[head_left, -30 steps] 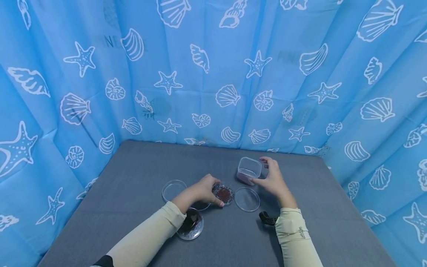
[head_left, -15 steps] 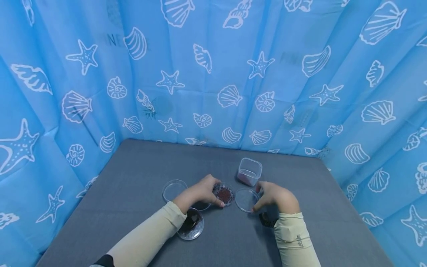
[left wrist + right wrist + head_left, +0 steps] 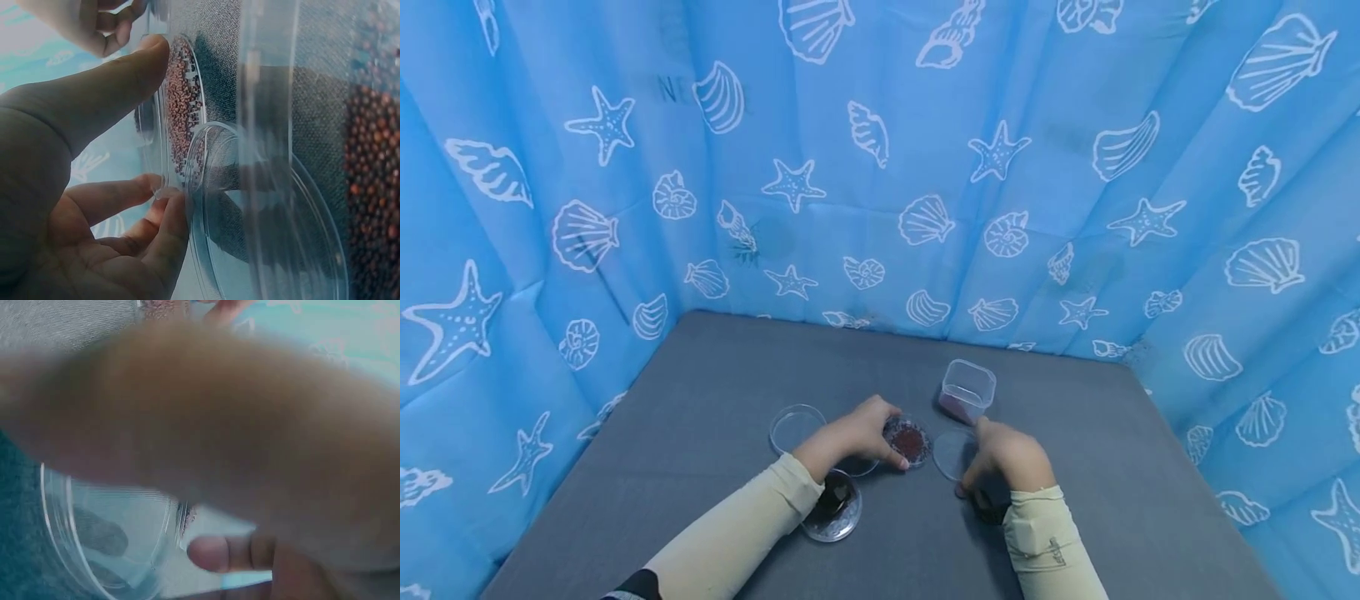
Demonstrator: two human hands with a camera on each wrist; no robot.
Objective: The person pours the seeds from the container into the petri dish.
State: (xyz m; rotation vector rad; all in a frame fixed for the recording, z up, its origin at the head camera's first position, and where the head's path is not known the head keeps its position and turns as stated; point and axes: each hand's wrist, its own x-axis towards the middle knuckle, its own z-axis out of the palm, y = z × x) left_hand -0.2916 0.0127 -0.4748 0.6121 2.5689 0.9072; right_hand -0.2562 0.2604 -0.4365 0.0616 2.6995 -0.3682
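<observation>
My left hand [image 3: 859,429] holds a clear round dish of small reddish-brown grains [image 3: 912,442] by its rim. In the left wrist view, the thumb [image 3: 128,70] lies at one side of that dish and the fingers [image 3: 112,197] reach its other side. My right hand [image 3: 1009,454] is at the right edge of a clear, shallow round dish [image 3: 950,448], thumb and fingers spread about its rim. A blurred thumb [image 3: 156,412] covers most of the right wrist view, with the clear dish [image 3: 75,519] below it. Whether these fingers grip the rim is hidden.
A clear square tub [image 3: 967,387] with reddish contents stands behind the right hand. Another clear round dish [image 3: 790,429] lies left of the left hand, with one partly under that hand. Near the left forearm is a dish [image 3: 842,525] with dark brown grains.
My right hand has left the square tub and come toward me, then slightly left, to the clear round dish. My left hand stays on the dish of grains. The head view has shifted slightly.
</observation>
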